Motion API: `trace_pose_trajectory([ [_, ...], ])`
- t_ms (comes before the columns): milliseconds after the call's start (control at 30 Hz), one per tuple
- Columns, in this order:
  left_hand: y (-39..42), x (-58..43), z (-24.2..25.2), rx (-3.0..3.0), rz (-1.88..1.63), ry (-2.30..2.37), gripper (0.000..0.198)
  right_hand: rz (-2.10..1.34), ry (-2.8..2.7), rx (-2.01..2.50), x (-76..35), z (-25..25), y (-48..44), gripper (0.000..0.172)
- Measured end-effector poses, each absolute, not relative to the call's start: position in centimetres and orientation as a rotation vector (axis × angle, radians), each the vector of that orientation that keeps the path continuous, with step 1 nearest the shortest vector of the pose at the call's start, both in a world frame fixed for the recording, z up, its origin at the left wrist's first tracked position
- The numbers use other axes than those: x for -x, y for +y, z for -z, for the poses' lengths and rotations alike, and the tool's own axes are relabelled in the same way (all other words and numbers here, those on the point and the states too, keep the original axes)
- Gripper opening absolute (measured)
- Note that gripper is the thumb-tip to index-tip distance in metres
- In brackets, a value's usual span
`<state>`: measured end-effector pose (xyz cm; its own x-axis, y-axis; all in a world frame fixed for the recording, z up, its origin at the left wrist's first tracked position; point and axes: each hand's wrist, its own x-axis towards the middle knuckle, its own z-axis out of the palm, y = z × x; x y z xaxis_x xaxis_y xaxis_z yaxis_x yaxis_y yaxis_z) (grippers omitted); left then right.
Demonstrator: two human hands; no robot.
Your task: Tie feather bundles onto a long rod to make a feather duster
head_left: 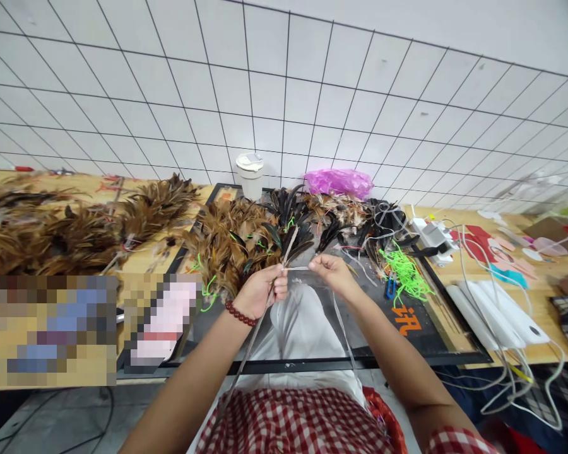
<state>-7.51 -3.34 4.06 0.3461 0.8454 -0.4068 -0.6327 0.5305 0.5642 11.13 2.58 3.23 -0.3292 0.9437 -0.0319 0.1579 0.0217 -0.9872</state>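
My left hand (260, 291) is closed around the stem of a small bundle of dark feathers (297, 241), which fans upward from the fist; a long thin stick (246, 356) runs from the fist down toward my lap. A red bead bracelet (239, 313) sits on that wrist. My right hand (329, 271) pinches a pale thread (297, 268) stretched taut between both hands, and its loose end hangs down past my right forearm. Both hands hover above the black tray (407, 343).
Brown feather piles (227, 243) and darker ones (341, 217) lie on the tray; more feathers (76, 236) spread over the wooden table at left. A white cup (250, 173), pink bag (338, 183), green ties (404, 271), white cables (492, 302) and a power strip (433, 236) are at back and right.
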Motion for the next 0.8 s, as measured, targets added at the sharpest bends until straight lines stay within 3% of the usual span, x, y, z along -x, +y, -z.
trace_pose_trajectory([
  [233, -3.4, 7.5, -4.5, -0.400, -1.147, 0.766, 0.019, -1.405, -1.776, 1.344, -13.3, -1.8, 3.8, 0.045],
  [367, -2.7, 8.6, -5.6, -0.449, -1.100, 0.790, 0.016, -0.809, -1.999, 1.730, -14.6, -1.3, 6.8, 0.050],
  [467, -1.7, 9.0, -6.2, -0.492, -1.093, 0.789, 0.015, -0.636, -1.997, 1.978, -13.7, -1.1, 9.1, 0.054],
  [667, -0.3, 9.0, -6.7, -0.494, -1.110, 0.821, 0.014, -0.982, -1.656, 1.898, -12.8, -1.6, 9.8, 0.032],
  [800, -0.2, 8.8, -6.4, -0.489, -1.150, 0.853, 0.017, -1.289, -1.525, 1.653, -13.5, -3.7, 6.8, 0.028],
])
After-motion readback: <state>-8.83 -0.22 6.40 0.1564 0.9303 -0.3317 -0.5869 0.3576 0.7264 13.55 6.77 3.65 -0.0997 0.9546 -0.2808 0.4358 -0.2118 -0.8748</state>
